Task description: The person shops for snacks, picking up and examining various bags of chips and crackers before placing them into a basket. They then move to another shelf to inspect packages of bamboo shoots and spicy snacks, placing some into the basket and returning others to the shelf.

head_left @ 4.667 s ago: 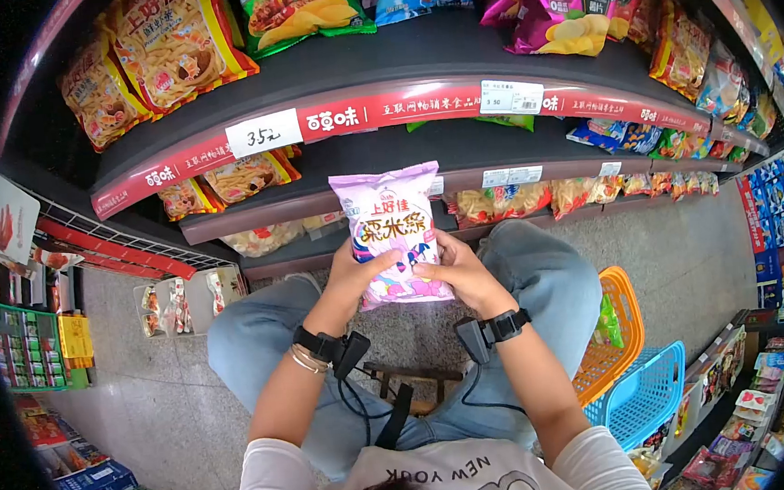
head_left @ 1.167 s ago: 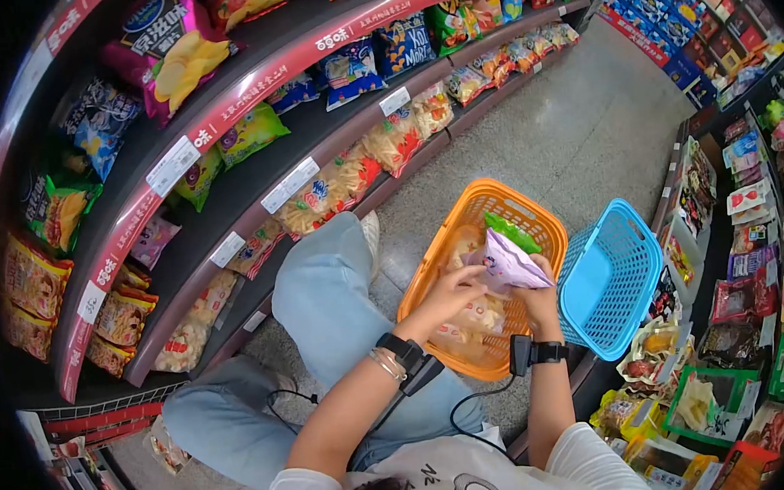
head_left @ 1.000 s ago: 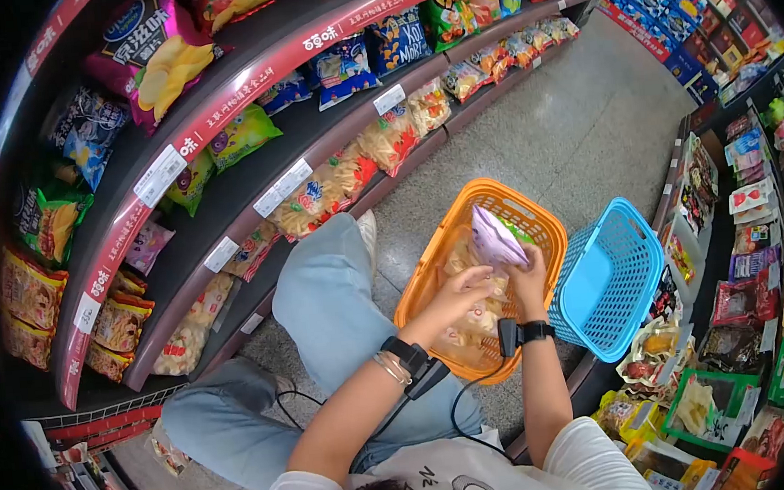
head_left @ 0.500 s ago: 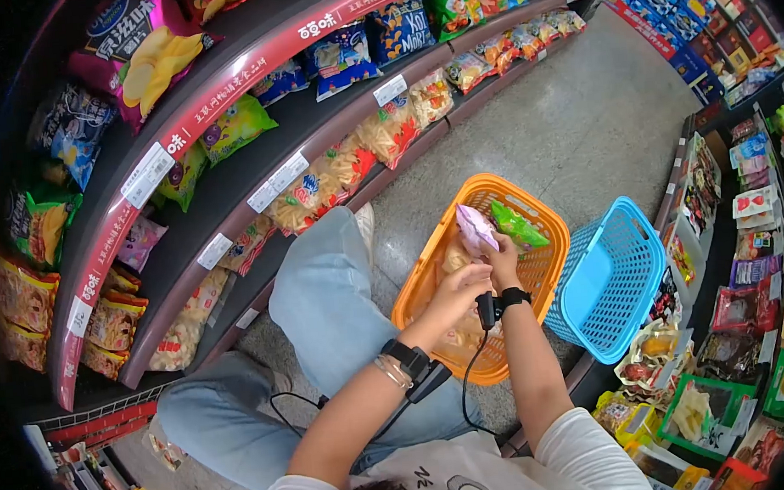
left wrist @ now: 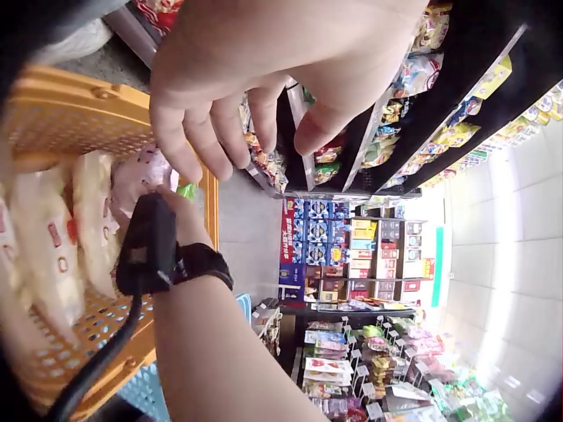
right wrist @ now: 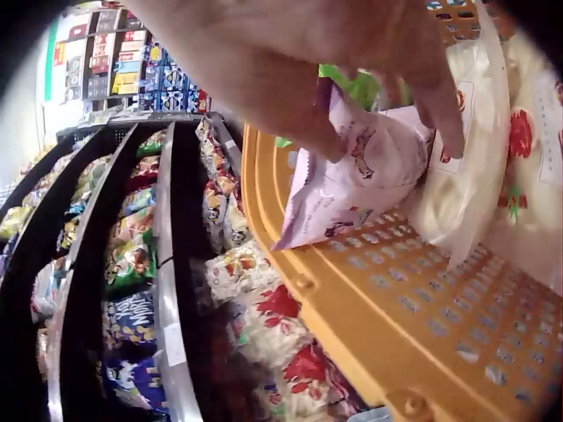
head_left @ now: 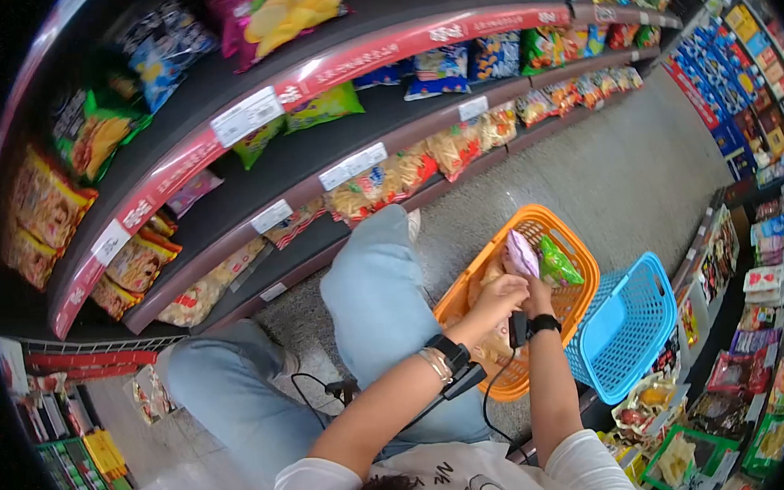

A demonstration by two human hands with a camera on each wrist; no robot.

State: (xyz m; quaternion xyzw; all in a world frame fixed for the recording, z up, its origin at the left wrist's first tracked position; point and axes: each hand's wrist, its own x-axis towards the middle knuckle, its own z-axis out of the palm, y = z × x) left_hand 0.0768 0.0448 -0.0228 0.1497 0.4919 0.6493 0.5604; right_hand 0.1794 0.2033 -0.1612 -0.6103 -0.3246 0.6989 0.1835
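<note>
The purple snack bag (head_left: 522, 253) stands tilted inside the orange basket (head_left: 587, 308), beside a green bag (head_left: 559, 261). My right hand (head_left: 537, 299) reaches into the basket and holds the purple bag's near end. In the right wrist view, thumb and fingers of the right hand (right wrist: 352, 70) lie on either side of the purple bag (right wrist: 361, 167). Just left of it, my left hand (head_left: 504, 295) hovers over the basket, holding nothing; in the left wrist view the left hand (left wrist: 281, 61) has loosely bent, spread fingers. Pale clear-wrapped bags (right wrist: 457, 167) lie alongside.
A blue basket (head_left: 624, 328) stands against the orange one's right side. Curved snack shelves (head_left: 332, 70) run along the left and top, the lowest near my knee (head_left: 371, 274). Packaged goods (head_left: 685, 461) line the right side. Grey floor (head_left: 607, 164) lies beyond the baskets.
The purple bag, earlier held by both hands before the shelf, went to the orange basket and down beside the green bag. My left hand let go. Lately the view has turned, shifting the scene.
</note>
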